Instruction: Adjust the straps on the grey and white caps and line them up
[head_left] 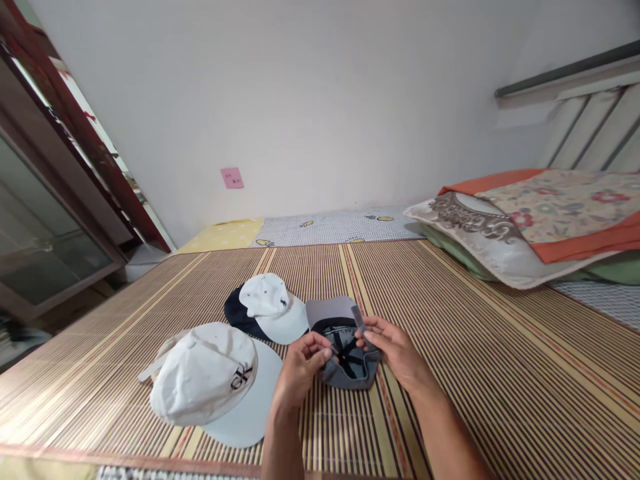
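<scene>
On the striped bamboo mat (475,347), right in front of me, lies a gray baseball cap (353,367), crown down, with its dark inner lining and seam tapes facing up and its brim (330,311) toward the wall (350,100). My right hand (395,347) is at the cap's right side, thumb and fingers pinched around a gray strap (359,319) whose free end stands up past the fingertips. My left hand (300,367) is at the opposite side, thumb and forefinger brought nearly together on a small bit by the cap's edge; I cannot tell whether that is the other part of the closure. To the left, a white CK cap (205,373) sits crown up, black letters on its front, its brim just beside my left forearm and its strap sticking out behind. Beyond it, a smaller white cap (265,297) with a little dark emblem lies partly over a dark cap (237,313), its brim close by the gray one. Farther off to the right, a floral cloth (575,200) bordered in orange lies across a pale pillow (493,250) with brown scrollwork. A pink note (232,178) is stuck to the wall.
</scene>
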`<control>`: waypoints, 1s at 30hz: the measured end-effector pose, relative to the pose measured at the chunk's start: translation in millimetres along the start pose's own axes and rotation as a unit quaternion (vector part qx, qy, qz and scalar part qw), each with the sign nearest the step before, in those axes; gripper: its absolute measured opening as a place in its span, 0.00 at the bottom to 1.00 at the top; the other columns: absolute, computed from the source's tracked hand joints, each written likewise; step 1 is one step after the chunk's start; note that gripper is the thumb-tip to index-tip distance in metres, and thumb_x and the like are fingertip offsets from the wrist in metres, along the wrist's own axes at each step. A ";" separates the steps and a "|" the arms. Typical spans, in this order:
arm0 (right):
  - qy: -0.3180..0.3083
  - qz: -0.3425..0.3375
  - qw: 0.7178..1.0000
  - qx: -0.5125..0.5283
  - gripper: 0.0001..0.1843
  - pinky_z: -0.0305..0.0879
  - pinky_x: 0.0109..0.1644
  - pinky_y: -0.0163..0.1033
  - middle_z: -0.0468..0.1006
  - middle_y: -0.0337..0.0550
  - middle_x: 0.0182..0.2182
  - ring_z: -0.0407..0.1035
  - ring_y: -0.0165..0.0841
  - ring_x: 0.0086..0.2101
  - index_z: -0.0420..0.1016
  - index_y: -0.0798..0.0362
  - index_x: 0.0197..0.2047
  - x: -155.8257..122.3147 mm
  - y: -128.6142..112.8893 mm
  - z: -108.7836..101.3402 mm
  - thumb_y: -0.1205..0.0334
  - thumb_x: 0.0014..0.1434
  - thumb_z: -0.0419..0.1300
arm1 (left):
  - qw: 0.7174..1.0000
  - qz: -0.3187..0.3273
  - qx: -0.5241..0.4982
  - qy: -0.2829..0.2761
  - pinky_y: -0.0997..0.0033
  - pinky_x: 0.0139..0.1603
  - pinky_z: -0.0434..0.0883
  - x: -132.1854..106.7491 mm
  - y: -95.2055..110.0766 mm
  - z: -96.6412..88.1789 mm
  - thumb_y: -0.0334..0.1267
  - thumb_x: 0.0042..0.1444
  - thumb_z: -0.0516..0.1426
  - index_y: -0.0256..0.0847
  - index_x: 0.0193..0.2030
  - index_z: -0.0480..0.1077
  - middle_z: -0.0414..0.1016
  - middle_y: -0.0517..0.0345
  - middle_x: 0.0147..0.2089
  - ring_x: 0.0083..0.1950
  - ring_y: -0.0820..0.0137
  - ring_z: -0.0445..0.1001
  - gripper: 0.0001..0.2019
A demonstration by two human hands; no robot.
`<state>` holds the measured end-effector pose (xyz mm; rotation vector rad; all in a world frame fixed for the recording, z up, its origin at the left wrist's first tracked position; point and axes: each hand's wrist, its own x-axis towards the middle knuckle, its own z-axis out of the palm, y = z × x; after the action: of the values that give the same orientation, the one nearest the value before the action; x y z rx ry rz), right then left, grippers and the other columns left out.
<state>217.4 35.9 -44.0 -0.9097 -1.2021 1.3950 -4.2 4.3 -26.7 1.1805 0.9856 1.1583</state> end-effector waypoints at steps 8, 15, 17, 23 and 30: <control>-0.018 0.013 0.978 0.209 0.17 0.72 0.41 0.37 0.81 0.39 0.32 0.74 0.32 0.33 0.85 0.50 0.43 -3.5 -7.4 -3.2 0.52 0.54 0.77 | 0.998 0.005 -0.058 -0.038 0.73 0.35 0.64 -4.0 7.9 3.9 0.51 0.53 0.70 0.36 0.36 0.80 0.77 0.56 0.30 0.31 0.73 0.70 0.18; -0.033 0.036 0.984 0.174 0.18 0.69 0.32 0.34 0.81 0.41 0.33 0.73 0.30 0.30 0.85 0.53 0.42 -3.8 -3.6 2.3 0.48 0.56 0.76 | 0.998 -0.014 -0.020 -0.060 0.73 0.33 0.61 -2.3 4.0 4.5 0.52 0.51 0.71 0.36 0.41 0.81 0.77 0.55 0.32 0.31 0.73 0.68 0.20; -0.021 0.043 0.984 0.172 0.19 0.66 0.30 0.34 0.81 0.41 0.31 0.71 0.29 0.28 0.85 0.54 0.42 -3.2 -3.0 4.5 0.48 0.55 0.77 | 0.998 -0.017 -0.016 -0.061 0.73 0.33 0.61 -1.5 1.7 4.4 0.51 0.49 0.72 0.37 0.42 0.81 0.76 0.56 0.33 0.31 0.73 0.68 0.21; 0.059 0.014 0.972 0.226 0.20 0.70 0.33 0.36 0.80 0.38 0.31 0.72 0.31 0.29 0.83 0.50 0.41 4.6 4.0 -3.8 0.50 0.49 0.79 | 0.995 -0.066 0.059 -0.048 0.71 0.32 0.61 4.9 -11.8 4.0 0.47 0.43 0.72 0.37 0.42 0.78 0.74 0.59 0.32 0.29 0.73 0.66 0.22; 0.123 -0.003 0.963 0.238 0.19 0.74 0.41 0.43 0.81 0.40 0.33 0.75 0.37 0.36 0.79 0.48 0.35 9.1 10.1 -19.3 0.46 0.49 0.78 | 0.947 -0.039 0.316 -0.032 0.68 0.39 0.64 2.8 -15.7 2.7 0.39 0.49 0.66 0.40 0.38 0.78 0.73 0.58 0.41 0.38 0.68 0.69 0.10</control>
<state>232.0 48.8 -57.3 -0.7073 -0.6394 1.4321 1.1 6.5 -41.8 1.6503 1.3952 0.7450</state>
